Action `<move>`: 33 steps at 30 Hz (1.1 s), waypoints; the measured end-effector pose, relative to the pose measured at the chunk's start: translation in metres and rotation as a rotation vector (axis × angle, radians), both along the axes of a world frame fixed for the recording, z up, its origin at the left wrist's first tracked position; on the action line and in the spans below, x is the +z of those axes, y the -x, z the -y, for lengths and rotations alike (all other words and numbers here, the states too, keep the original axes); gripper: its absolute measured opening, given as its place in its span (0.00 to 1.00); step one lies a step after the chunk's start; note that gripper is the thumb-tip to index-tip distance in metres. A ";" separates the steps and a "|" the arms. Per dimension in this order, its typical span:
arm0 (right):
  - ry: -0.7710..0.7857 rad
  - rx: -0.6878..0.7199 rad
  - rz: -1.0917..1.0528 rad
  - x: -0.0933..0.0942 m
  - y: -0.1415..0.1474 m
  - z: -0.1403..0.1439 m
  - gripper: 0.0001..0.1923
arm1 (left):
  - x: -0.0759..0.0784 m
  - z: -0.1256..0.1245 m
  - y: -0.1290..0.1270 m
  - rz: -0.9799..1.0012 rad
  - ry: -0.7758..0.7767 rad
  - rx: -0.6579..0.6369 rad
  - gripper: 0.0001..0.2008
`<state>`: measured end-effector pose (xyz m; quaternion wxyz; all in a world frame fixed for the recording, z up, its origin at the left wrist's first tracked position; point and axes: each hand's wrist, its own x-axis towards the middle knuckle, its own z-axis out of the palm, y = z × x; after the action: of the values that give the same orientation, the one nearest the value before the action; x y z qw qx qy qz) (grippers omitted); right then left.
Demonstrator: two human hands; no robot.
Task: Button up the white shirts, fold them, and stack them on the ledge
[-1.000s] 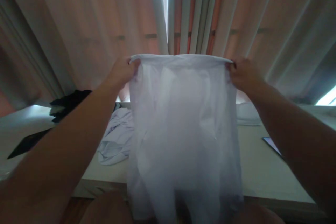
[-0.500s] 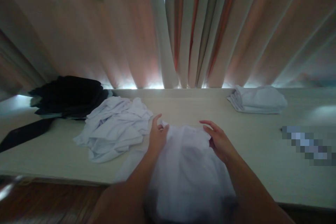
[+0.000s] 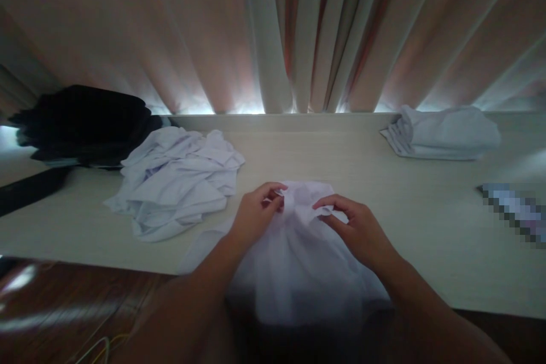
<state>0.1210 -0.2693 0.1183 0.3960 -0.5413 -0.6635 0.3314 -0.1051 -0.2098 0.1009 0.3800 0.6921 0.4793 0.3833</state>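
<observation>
A white shirt [image 3: 298, 273], thin and a little see-through, lies over the table's near edge in front of me, its lower part hanging down. A vertical strip runs along its front. My left hand [image 3: 260, 205] is closed, thumb and fingers pinching the cloth near its far end on the left. On the other side my right hand [image 3: 347, 219] pinches a raised fold between thumb and forefinger. Between the two hands the cloth is gathered, with a flat band beyond them. Beside my left forearm a loose part of white cloth [image 3: 202, 244] spreads on the table.
A crumpled heap of white cloth [image 3: 179, 182] lies on the pale table [image 3: 426, 227] to the left, touching a black clothing stack [image 3: 89, 119]. Folded white cloth [image 3: 447, 133] sits back right, near a pixelated item [image 3: 514, 207]. Curtains [image 3: 191, 34] hang behind.
My hands have come closer together and now pinch the shirt, bunching its far end; before, the right fingers were spread at its edge. The view has tilted slightly down.
</observation>
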 end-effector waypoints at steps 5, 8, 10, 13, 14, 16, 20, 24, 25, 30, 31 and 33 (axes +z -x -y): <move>-0.206 -0.057 0.183 -0.001 -0.002 0.001 0.05 | 0.002 -0.006 0.011 -0.253 -0.372 0.058 0.06; -0.096 0.027 0.059 -0.001 0.003 0.001 0.06 | 0.005 -0.002 0.012 -0.230 -0.315 -0.019 0.09; 0.033 0.078 -0.041 -0.002 0.006 0.002 0.09 | 0.008 0.004 0.010 -0.180 -0.197 -0.062 0.11; 0.104 0.100 -0.162 -0.002 0.011 0.003 0.13 | 0.012 0.012 0.005 -0.081 -0.098 -0.149 0.12; 0.114 0.111 -0.206 -0.002 0.013 0.003 0.15 | 0.013 0.014 0.004 -0.056 -0.086 -0.172 0.13; 0.131 0.123 -0.278 -0.001 0.016 0.003 0.17 | 0.014 0.016 0.001 -0.027 -0.067 -0.181 0.16; 0.147 0.076 -0.302 -0.002 0.023 0.004 0.15 | 0.014 0.020 -0.004 -0.028 -0.037 -0.236 0.19; 0.195 0.103 -0.365 -0.006 0.027 0.005 0.06 | 0.013 0.029 -0.012 -0.048 -0.019 -0.287 0.14; 0.207 0.125 -0.380 -0.007 0.027 0.004 0.04 | 0.013 0.031 -0.014 -0.062 -0.014 -0.288 0.13; 0.103 0.123 -0.152 -0.010 0.015 0.001 0.07 | 0.010 0.030 -0.014 -0.105 -0.011 -0.286 0.12; 0.060 0.095 -0.066 -0.010 0.013 0.000 0.10 | 0.009 0.029 -0.012 -0.110 -0.007 -0.281 0.12; -0.014 0.056 0.035 -0.009 0.009 0.000 0.16 | 0.008 0.027 -0.011 -0.122 0.007 -0.275 0.13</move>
<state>0.1116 -0.2688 0.1088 0.3787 -0.5256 -0.6876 0.3279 -0.0946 -0.2365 0.1084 0.4015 0.7718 0.4035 0.2833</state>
